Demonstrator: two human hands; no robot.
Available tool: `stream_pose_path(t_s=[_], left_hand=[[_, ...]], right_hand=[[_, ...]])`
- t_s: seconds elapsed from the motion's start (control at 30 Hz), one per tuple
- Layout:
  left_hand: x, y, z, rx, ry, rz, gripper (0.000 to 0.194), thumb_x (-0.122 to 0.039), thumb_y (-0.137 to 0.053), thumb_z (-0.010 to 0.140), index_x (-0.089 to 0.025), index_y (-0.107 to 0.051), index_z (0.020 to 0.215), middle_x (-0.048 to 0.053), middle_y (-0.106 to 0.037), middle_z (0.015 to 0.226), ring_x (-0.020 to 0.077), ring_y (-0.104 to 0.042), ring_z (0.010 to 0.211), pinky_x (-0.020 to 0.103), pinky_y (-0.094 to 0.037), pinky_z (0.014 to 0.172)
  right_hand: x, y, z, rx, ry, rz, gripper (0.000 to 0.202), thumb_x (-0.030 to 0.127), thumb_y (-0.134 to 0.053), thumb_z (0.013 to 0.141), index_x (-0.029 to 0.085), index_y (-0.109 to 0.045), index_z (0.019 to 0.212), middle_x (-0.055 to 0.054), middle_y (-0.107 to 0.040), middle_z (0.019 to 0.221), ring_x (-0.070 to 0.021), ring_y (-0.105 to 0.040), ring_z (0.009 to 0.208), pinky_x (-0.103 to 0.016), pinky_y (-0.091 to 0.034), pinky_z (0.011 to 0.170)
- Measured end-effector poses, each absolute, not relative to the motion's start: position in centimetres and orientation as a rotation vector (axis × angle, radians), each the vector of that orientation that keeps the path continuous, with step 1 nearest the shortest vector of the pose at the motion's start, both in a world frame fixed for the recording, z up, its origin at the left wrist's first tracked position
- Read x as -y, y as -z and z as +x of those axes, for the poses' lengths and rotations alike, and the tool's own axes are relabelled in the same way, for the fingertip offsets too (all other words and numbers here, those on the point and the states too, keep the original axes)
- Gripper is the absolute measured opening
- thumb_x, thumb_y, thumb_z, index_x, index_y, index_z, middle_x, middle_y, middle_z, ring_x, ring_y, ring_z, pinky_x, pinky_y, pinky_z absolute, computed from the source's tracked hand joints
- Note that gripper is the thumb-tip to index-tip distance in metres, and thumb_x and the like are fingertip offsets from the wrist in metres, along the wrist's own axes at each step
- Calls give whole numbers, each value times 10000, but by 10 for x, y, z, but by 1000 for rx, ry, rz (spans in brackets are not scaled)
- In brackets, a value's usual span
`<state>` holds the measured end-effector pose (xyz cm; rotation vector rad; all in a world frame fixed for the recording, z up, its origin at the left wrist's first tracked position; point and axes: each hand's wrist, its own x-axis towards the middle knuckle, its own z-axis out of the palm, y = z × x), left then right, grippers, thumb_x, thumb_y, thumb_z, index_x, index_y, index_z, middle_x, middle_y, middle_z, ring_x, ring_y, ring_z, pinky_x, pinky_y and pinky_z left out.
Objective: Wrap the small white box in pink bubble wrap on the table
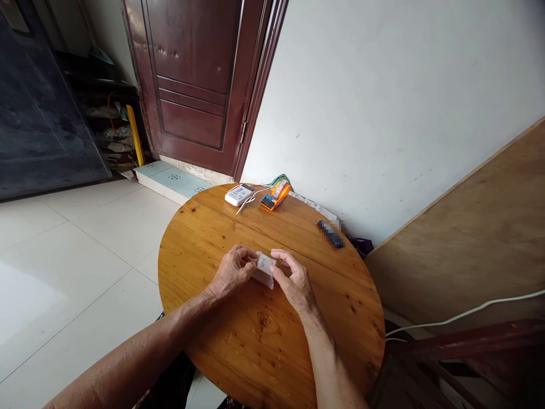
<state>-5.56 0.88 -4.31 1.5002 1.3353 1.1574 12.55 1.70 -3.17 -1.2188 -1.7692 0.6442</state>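
A small translucent white package with a printed label on top is between my two hands over the round wooden table. It looks like bubble wrap; what is inside cannot be made out. My left hand is closed, its thumb and forefinger pinching the package's left edge. On the other side, my right hand has its thumb against the package's right edge. Its other fingers are stretched out and apart from the thumb, above the package's far right corner.
Toward the table's far edge lie a white box-shaped device with a white cable and an orange tape dispenser. A dark, pixelated bar-shaped object lies at the right. Beyond are a white wall and a dark red door.
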Motion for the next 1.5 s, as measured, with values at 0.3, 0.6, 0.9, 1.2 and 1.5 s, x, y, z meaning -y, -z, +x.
stream_pose_path(t_s=[0.3, 0.6, 0.9, 1.2, 1.5], left_hand=[[-10, 44, -54, -1343, -1134, 1525, 193, -135, -538, 735, -153, -692, 850, 23, -640, 868, 141, -596, 784, 253, -471, 733], [-7, 49, -50, -1296, -1185, 1467, 517, -152, -588, 683, -135, -568, 1199, 93, -611, 1090, 210, -569, 965, 332, -487, 852], [-8, 53, -45, -915, -1111, 1200, 834, -315, -667, 726, -133, -305, 1455, 124, -547, 1208, 225, -572, 993, 374, -442, 905], [-12, 57, -43, -855, -1108, 1192, 654, -349, -644, 803, -150, -407, 1380, 26, -576, 938, 161, -560, 838, 283, -449, 750], [-18, 56, -40, -989, -1139, 1204, 473, -60, -497, 727, -122, -568, 1190, -48, -571, 672, 87, -492, 578, 195, -367, 541]], right_hand=[[-21, 35, 118, 1718, -596, -1163, 173, 328, -586, 855, 201, -697, 816, -96, -699, 1058, -224, -646, 1016, -352, -491, 899], [-28, 21, 115, 1488, -819, -1183, 231, 421, -638, 814, 195, -682, 826, -100, -714, 1115, -225, -653, 990, -349, -499, 876], [-55, -7, 118, 1432, -779, -1178, 259, 448, -700, 757, 200, -706, 833, -88, -735, 1089, -243, -652, 1038, -394, -461, 958], [-79, -18, 116, 1221, -723, -1227, 334, 480, -693, 696, 173, -701, 827, -111, -748, 1018, -227, -664, 928, -327, -480, 758], [-38, -1, 135, 1262, -514, -1360, 327, 466, -614, 780, 177, -638, 931, 21, -610, 642, -142, -571, 590, -269, -445, 602]])
